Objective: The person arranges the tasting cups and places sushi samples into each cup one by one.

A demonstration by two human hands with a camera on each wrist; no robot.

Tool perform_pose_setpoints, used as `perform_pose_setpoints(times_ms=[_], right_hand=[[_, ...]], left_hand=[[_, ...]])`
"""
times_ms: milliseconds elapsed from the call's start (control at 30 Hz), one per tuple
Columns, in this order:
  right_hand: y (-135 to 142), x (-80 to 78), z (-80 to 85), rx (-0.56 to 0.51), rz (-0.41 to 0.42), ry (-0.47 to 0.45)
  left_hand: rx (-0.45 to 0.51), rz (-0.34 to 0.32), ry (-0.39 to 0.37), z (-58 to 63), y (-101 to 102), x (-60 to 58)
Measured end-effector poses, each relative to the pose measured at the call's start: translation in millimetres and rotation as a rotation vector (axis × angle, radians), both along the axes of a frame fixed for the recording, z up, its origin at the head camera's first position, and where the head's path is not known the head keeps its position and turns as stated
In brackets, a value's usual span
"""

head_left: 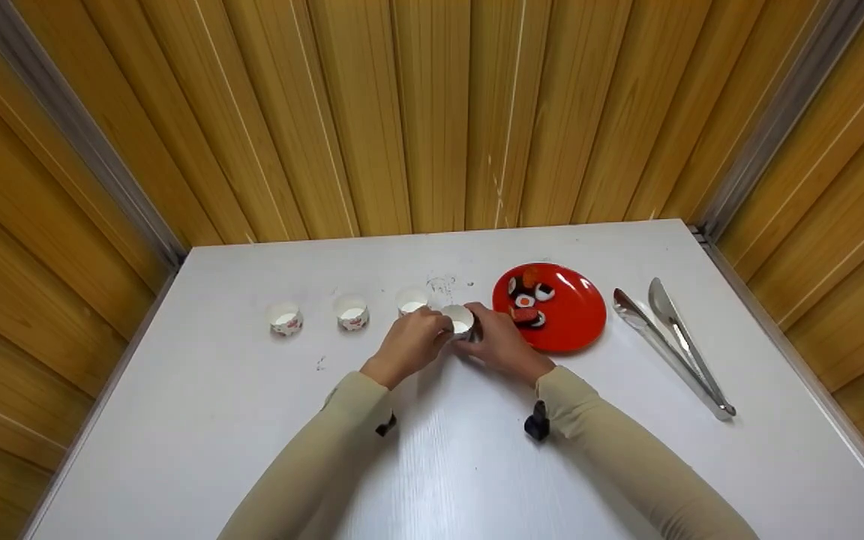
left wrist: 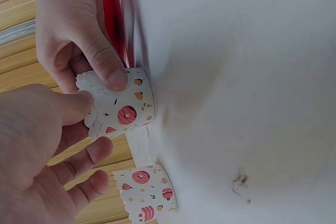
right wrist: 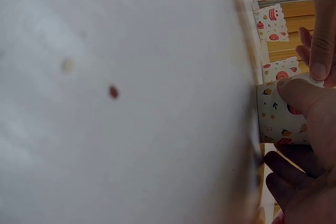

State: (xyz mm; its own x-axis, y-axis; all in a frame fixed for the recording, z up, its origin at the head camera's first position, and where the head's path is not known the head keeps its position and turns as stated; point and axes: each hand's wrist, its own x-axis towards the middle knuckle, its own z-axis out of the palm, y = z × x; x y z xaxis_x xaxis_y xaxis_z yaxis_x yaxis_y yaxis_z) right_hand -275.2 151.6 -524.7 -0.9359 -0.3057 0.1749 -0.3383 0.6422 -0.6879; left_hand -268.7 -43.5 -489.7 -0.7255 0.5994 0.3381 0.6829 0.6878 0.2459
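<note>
A white paper baking cup printed with pink doughnuts stands between both hands. My left hand pinches its scalloped rim between thumb and forefinger, the other fingers spread apart in the left wrist view. My right hand grips the cup from the other side, its thumb across the printed wall. Close to the left fingers is another paper cup, partly covered by them. Two more cups, one nearer and one at the far left, continue the row, all upright.
Right of the hands lies a red plate bearing several sushi-like pieces. Metal tongs rest spread on the white table at the right. Wood-look panels rise behind and at both sides.
</note>
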Motion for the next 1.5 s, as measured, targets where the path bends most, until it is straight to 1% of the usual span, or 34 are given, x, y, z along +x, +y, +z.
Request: perform_pose_setpoints(times_ms=[100, 267, 433, 600, 867, 1100, 1300, 1500], right_hand=[[0, 0.1, 0.0, 0.004, -0.006, 0.004], [-1, 0.7, 2.0, -0.005, -0.006, -0.017], [-1, 1.3, 3.0, -0.019, 0.0, -0.03], [0, 1.4, 3.6, -0.033, 0.001, -0.05], [0, 0.6, 3.4, -0.043, 0.005, -0.087], [1, -1.0, 1.4, -0.018, 0.023, -0.035], [1, -1.9, 0.9, -0.045, 0.011, -0.084], [0, -3.2, 0.4, -0.039, 0.006, -0.101]], left_hand=[[0.007, -0.007, 0.016, -0.5, 0, 0.1], [0.027, -0.014, 0.016, 0.2, -1, -0.4], [0.02, -0.026, 0.029, 1.7, -1, -0.7], [0.019, -0.031, 0.014, 6.0, -1, -0.9], [0.064, -0.033, -0.035, 15.0, -4, 2.2], [0.104, -0.041, 0.006, 20.6, -10, 6.0], [0.124, -0.042, 0.006, 26.0, -15, 8.3], [0.164, -0.035, 0.021, 29.2, -23, 9.8]])
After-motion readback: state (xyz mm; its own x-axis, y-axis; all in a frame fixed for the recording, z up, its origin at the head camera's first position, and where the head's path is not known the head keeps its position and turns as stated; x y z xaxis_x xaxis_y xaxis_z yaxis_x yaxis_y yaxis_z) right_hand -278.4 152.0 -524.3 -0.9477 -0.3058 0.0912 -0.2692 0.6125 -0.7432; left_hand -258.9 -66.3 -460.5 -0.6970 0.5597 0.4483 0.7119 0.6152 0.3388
